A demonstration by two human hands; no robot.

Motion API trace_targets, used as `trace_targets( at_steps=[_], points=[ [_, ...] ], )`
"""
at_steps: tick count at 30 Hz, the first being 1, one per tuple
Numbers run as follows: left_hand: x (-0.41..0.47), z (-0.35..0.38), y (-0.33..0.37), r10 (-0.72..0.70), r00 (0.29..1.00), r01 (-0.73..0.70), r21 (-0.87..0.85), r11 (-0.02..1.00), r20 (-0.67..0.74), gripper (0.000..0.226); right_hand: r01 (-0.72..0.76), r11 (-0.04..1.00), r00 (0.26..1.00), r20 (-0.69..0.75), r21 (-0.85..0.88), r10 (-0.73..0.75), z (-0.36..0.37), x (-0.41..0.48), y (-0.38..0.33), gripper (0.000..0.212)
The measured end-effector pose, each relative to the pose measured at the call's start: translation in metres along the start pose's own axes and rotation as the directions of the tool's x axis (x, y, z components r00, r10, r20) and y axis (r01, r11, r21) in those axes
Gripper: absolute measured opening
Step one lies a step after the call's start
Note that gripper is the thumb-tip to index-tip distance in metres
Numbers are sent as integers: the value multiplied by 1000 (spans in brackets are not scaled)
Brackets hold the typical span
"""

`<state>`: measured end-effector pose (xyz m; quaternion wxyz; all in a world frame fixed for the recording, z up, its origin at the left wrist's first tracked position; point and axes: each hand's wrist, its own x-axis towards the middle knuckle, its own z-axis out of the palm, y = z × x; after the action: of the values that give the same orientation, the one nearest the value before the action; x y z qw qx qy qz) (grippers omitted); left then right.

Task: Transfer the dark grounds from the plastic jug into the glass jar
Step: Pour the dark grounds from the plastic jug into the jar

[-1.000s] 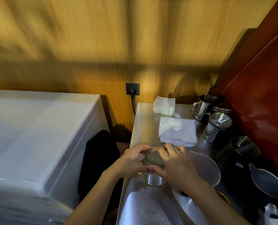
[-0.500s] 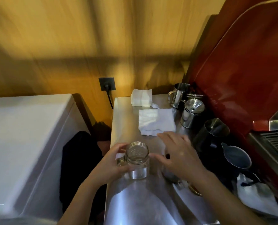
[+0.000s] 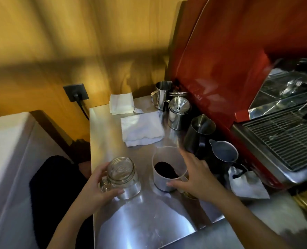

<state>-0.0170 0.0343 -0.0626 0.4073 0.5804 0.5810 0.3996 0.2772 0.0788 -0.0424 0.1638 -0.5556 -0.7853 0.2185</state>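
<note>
An empty glass jar (image 3: 121,174) with a side handle and no lid stands on the steel counter (image 3: 142,221) near its left edge. My left hand (image 3: 99,190) wraps around the jar's left side and handle. Just right of it stands a translucent plastic jug (image 3: 162,180), upright, with a heap of dark grounds (image 3: 165,170) in its bottom. My right hand (image 3: 196,176) is curled around the jug's right side, thumb on its front wall.
A folded white cloth (image 3: 142,129) and paper squares (image 3: 121,103) lie behind the jug. Steel pitchers (image 3: 178,114) and dark pitchers (image 3: 221,157) crowd the right, against a red espresso machine (image 3: 239,69). A crumpled white bag (image 3: 246,185) lies right of my hand.
The lid came off the jar a second ago. Since then my left hand has kept the jar, and my right hand has moved right onto the plastic jug. The head camera turned right.
</note>
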Motion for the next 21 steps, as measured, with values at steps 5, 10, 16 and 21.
trace_targets(
  at_steps=[5, 10, 16, 21],
  points=[
    [1, 0, -1, -5, 1000, 5, 14, 1000, -10, 71, -1, 994, 992, 123, 112, -13, -6, 15, 13, 104],
    [-1, -2, 3, 6, 1000, -6, 4, 1000, -5, 67, -6, 967, 957, 281, 256, -68, -18, 42, 19, 109],
    [-5, -1, 2, 6, 1000, -6, -24, 1000, -8, 67, -29, 924, 949, 301, 381, -94, -14, 53, 16, 109],
    [-14, -3, -5, -43, 999, 42, -64, 997, -4, 74, -179, 802, 958, 287, 570, 9, 3, 27, 25, 110]
  ],
)
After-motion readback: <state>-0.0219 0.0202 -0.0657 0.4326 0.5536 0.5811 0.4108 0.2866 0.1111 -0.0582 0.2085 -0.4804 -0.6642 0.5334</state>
